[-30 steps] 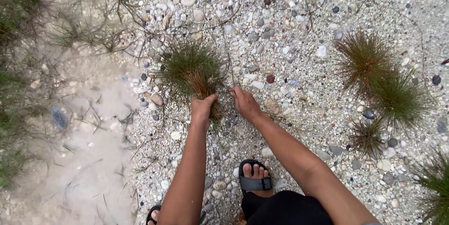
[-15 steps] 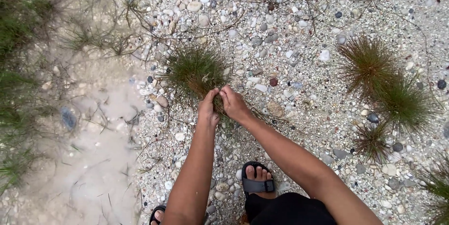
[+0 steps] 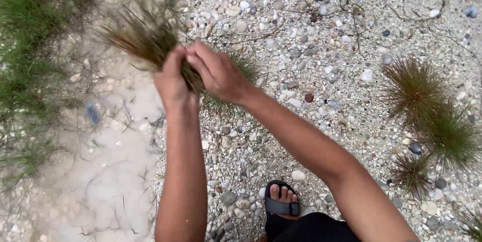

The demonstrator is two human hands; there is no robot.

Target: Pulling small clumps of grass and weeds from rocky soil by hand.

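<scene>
Grass tuft [image 3: 145,38], half a second ago rooted in the gravel [image 3: 321,71], now lifted clear, clamped between left hand [image 3: 172,78] and right hand [image 3: 218,71], blades trailing up-left of both: uprooting apparently accomplished.

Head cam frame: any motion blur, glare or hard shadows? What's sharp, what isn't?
Head view: flat, even daylight, no glare, no hard shadows. The brown-green grass tuft gripped by the left hand and right hand is smeared by motion blur, and both hands look slightly soft. The pale sandy patch at left is also soft. The grey-white pebble ground and the black sandal read fairly sharp.
</scene>
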